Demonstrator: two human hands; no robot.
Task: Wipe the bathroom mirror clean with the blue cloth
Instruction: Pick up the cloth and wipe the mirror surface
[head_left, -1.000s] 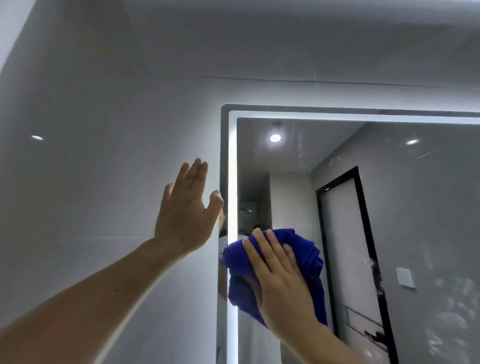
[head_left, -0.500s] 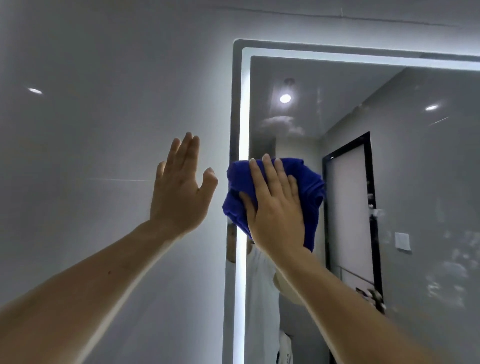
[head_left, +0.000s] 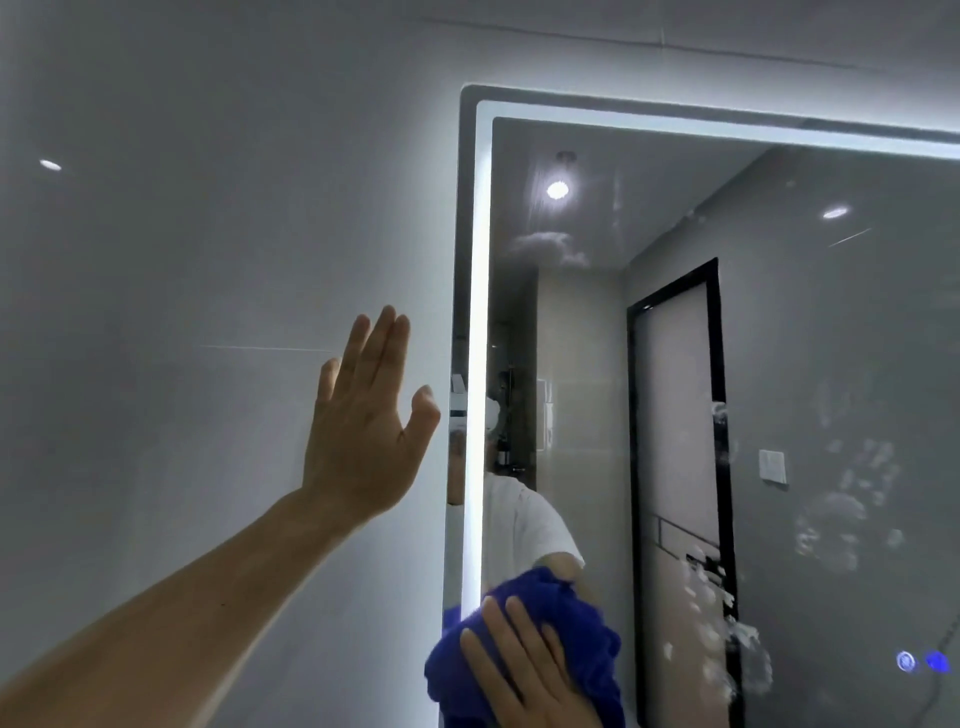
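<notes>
There are 2 hands, the left hand and the right hand, with 1 blue cloth and 1 mirror, which has 1 lit strip running round its edge. Reflected in the glass are 1 black-framed door, 1 wall switch, 2 round ceiling lights and 1 person in a white top, while the 1 tiled wall beside it shows 1 bright spot. Low at the right of the glass glow 2 small blue icons, and the white smears there are too scattered to count.
</notes>
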